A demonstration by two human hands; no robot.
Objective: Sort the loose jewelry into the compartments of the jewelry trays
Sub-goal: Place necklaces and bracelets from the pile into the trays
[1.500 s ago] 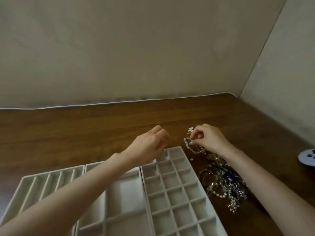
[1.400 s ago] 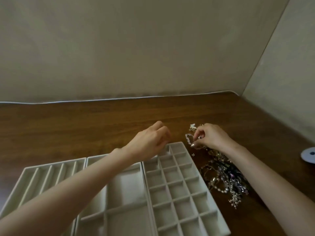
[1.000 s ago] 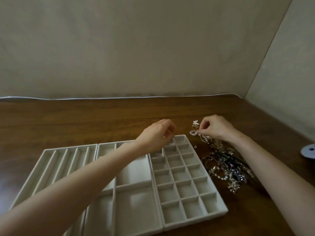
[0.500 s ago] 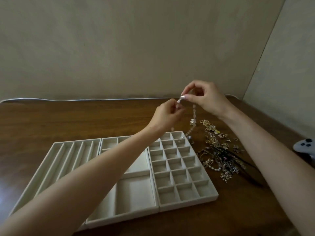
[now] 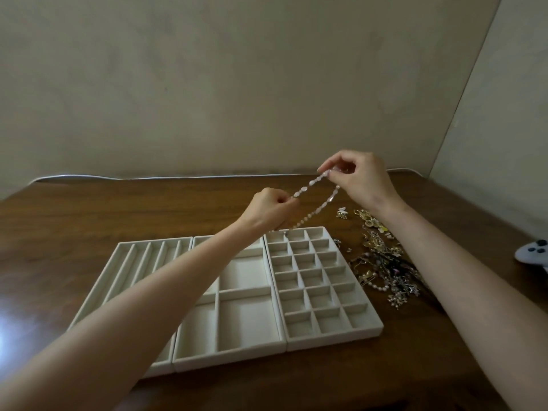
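Note:
A pale beaded necklace is stretched in the air between both hands above the far end of the trays. My right hand pinches its upper end and my left hand pinches it lower down; a loop of it hangs toward the grid tray. Three cream trays lie side by side: a slotted tray at left, a tray with large compartments in the middle, the grid tray at right. A tangled pile of loose jewelry lies on the table right of the grid tray.
The brown wooden table meets a beige wall at the back, with a white cable along the joint. A white game controller lies at the right edge. A small white clip sits near the pile's far end.
Both hands rose from the table with the necklace lifted out of the pile. They have since drawn apart, stretching it between them. The camera view tilted down and back.

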